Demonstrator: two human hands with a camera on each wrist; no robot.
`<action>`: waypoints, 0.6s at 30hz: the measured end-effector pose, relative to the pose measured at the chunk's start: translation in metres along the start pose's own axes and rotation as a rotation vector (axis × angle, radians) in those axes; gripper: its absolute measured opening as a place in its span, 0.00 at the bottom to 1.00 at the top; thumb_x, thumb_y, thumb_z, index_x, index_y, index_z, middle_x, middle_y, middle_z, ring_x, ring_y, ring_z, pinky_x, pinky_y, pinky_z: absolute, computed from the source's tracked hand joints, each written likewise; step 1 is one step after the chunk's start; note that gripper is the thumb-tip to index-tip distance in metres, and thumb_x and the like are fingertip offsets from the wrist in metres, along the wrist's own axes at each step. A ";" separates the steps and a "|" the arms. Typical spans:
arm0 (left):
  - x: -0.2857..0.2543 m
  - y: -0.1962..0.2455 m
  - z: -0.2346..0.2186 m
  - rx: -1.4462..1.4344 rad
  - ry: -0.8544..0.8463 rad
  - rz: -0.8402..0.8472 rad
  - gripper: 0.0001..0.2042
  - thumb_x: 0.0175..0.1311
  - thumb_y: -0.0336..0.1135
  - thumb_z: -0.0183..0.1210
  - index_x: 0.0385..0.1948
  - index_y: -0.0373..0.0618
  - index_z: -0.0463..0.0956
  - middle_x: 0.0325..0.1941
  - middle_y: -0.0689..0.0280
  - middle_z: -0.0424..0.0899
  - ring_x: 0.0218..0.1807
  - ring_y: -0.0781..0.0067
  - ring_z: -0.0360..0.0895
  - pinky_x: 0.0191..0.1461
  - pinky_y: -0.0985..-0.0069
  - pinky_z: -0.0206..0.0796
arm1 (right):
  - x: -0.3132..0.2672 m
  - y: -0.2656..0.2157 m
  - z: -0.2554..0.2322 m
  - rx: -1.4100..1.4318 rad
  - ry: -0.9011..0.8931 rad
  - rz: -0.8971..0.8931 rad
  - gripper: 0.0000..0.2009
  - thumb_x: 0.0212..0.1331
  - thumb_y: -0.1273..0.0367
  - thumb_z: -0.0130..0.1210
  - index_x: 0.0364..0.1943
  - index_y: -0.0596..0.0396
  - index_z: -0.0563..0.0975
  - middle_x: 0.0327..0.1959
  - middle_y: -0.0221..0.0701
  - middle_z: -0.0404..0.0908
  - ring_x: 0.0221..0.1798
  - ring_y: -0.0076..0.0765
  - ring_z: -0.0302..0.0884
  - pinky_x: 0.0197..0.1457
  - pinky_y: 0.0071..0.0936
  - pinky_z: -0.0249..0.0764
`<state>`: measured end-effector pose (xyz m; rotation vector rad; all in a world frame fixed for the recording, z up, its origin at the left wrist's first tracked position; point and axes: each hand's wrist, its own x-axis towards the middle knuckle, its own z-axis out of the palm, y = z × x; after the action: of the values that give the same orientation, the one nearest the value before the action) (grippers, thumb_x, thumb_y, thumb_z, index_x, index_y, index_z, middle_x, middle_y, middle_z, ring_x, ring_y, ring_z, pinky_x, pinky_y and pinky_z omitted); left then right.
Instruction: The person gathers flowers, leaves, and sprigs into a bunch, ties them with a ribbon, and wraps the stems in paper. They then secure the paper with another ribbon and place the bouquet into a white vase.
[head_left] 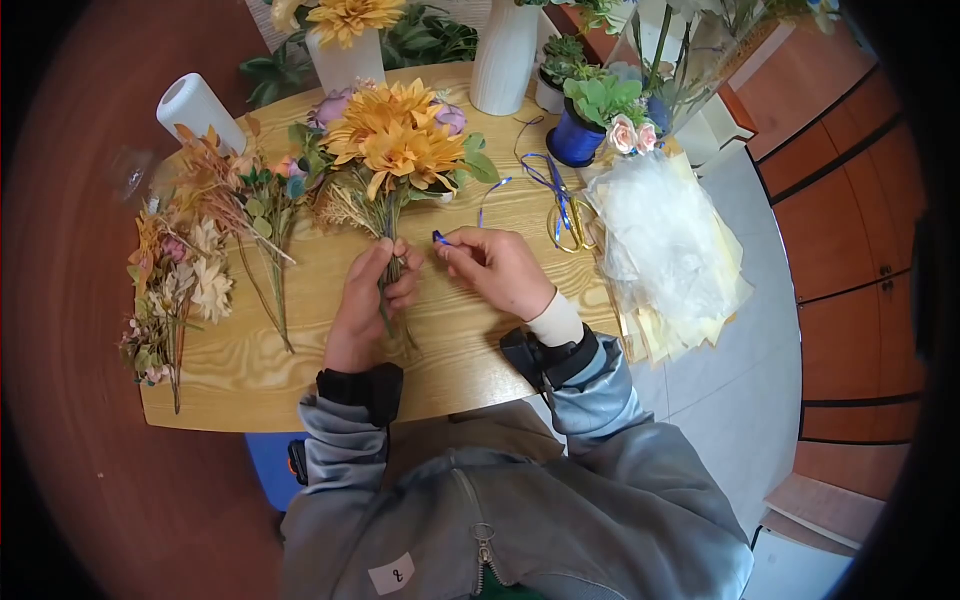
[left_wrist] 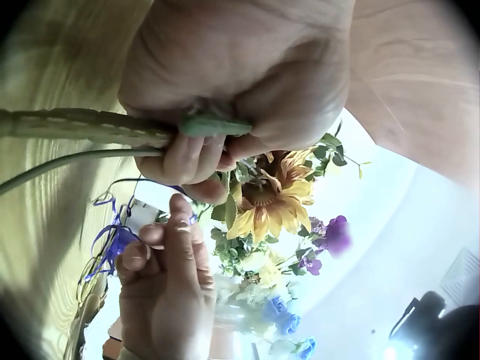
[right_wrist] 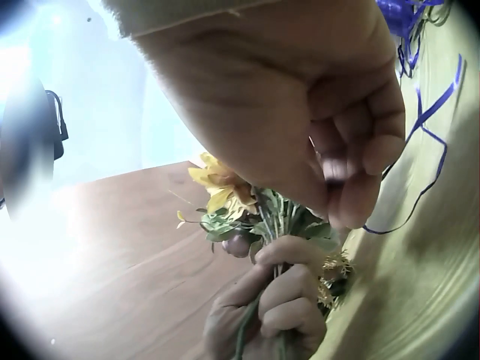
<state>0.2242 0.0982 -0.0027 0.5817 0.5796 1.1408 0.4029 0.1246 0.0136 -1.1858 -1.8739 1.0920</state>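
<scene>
My left hand (head_left: 362,300) grips the gathered green stems (right_wrist: 281,217) of a bouquet with large orange flowers (head_left: 395,135), purple blooms and green leaves. The flower heads point away from me, and the stem ends come out below the fist. Just right of the stems, my right hand (head_left: 508,275) pinches a short bit of blue ribbon (head_left: 440,238) between thumb and fingertips. In the left wrist view the right hand (left_wrist: 176,296) is close beside the left fingers. More thin blue ribbon (right_wrist: 431,120) trails over the table near the right hand.
A blue ribbon spool (head_left: 575,142) and gold-handled scissors (head_left: 572,232) lie to the right, beside stacked translucent wrapping sheets (head_left: 665,245). Several loose flower stems (head_left: 275,290) lie on the left of the wooden table (head_left: 450,370). A white vase (head_left: 503,60) and a white bottle-like vessel (head_left: 200,110) stand farther back.
</scene>
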 end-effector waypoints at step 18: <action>-0.002 0.014 -0.010 -0.091 -0.009 0.005 0.08 0.64 0.40 0.41 0.30 0.47 0.63 0.26 0.71 0.64 0.15 0.87 0.50 0.15 0.88 0.44 | -0.019 0.004 -0.032 -0.358 -0.292 -0.221 0.09 0.51 0.64 0.50 0.28 0.54 0.78 0.25 0.40 0.76 0.28 0.48 0.73 0.32 0.37 0.69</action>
<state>0.2080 0.1020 0.0000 0.5096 0.5161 1.1630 0.4385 0.1175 0.0221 -1.0119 -2.4406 0.8661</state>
